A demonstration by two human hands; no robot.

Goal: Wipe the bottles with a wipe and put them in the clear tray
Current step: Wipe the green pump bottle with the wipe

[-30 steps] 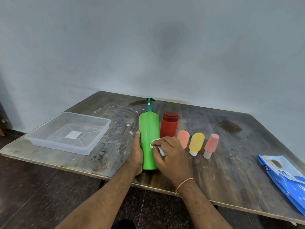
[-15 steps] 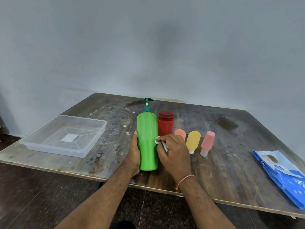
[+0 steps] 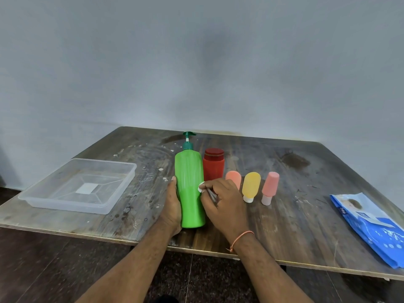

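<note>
A tall green pump bottle (image 3: 189,184) stands upright near the table's front edge. My left hand (image 3: 172,206) grips its left side. My right hand (image 3: 220,201) pinches a small white wipe (image 3: 200,187) and presses it against the bottle's right side. Behind it stands a red jar (image 3: 213,166). To the right stand three small tubes, cap down: orange (image 3: 234,179), partly hidden by my right hand, yellow (image 3: 251,186) and pink (image 3: 270,187). The clear tray (image 3: 118,193) lies at the left with nothing in it.
A blue pack of wipes (image 3: 371,224) lies at the table's right edge. The worn wooden table (image 3: 306,215) meets a grey wall at the back. Dark floor shows below the front edge.
My right hand has moved the wipe from the bottle's front round to its right side. The left hand keeps its hold and the bottle stays upright.
</note>
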